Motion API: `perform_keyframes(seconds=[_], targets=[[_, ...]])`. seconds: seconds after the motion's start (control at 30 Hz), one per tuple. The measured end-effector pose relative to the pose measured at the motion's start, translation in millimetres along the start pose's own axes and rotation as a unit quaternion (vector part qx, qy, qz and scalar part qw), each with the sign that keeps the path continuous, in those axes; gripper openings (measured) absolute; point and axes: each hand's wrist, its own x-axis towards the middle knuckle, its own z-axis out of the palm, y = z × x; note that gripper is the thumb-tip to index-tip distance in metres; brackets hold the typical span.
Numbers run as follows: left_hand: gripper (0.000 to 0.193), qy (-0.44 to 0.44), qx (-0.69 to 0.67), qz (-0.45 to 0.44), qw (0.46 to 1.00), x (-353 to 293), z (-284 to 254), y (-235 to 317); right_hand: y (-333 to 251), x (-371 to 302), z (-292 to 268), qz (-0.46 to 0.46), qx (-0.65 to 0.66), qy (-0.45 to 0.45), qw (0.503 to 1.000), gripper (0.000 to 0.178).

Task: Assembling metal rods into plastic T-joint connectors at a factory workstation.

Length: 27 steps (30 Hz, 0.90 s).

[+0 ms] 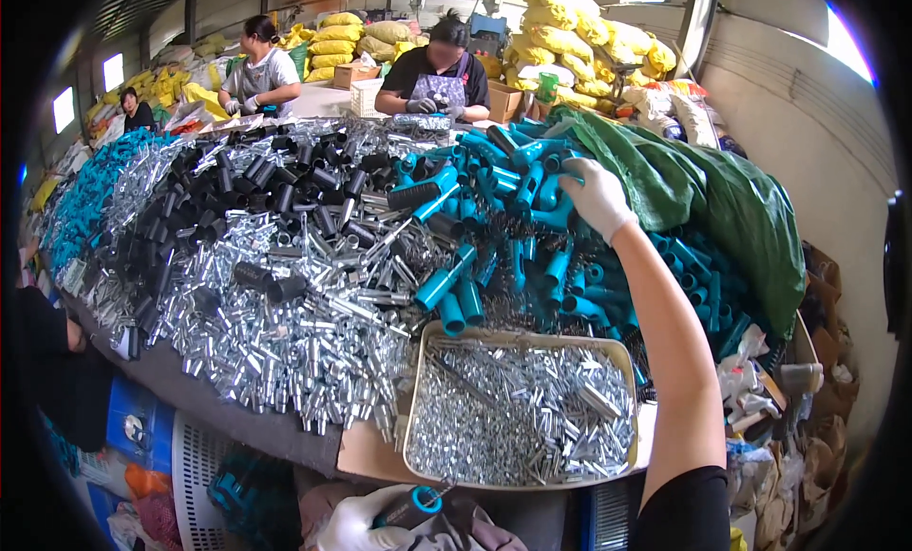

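Note:
My left hand (353,524), in a white glove, is low in front of me near my lap. It is closed round a black tube (407,509) with a teal ring at its end; a thin dark coil, like a spring, shows at the ring. My right hand (598,201), also gloved, stretches far forward over the heap of teal plastic tubes (518,256). Its fingers are bent on a teal tubular part (559,214) at the top of that heap. Between my arms a cream tray (414,427) holds many small silver metal pins.
Silver metal rods (285,361) and black sleeves (275,180) are heaped on the table's left and middle. A green sheet (703,180) drapes the right side. Co-workers sit across the table and at left. A white crate (195,484) stands below the left edge; yellow sacks (560,43) are stacked behind.

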Motion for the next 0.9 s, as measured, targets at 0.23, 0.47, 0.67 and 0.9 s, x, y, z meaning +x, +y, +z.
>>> perform_keyframes(seconds=[0.23, 0.47, 0.67, 0.9], targets=[[0.093, 0.000, -0.101, -0.068, 0.993, 28, -18, -8, 73, 88, 57, 0.259, -0.140, -0.047, 0.955, 0.070], [0.088, -0.006, -0.248, -0.147, 0.957, 37, -25, -17, 171, 112, 34, 0.278, -0.189, -0.095, 0.937, 0.076], [0.081, -0.057, -0.366, -0.138, 0.919, 43, -19, -19, 146, 119, 46, 0.188, -0.142, -0.206, 0.950, 0.080], [0.080, -0.058, -0.322, -0.098, 0.940, 30, -9, -11, 131, 75, 18, 0.121, 0.113, -0.267, 0.949, 0.079]])
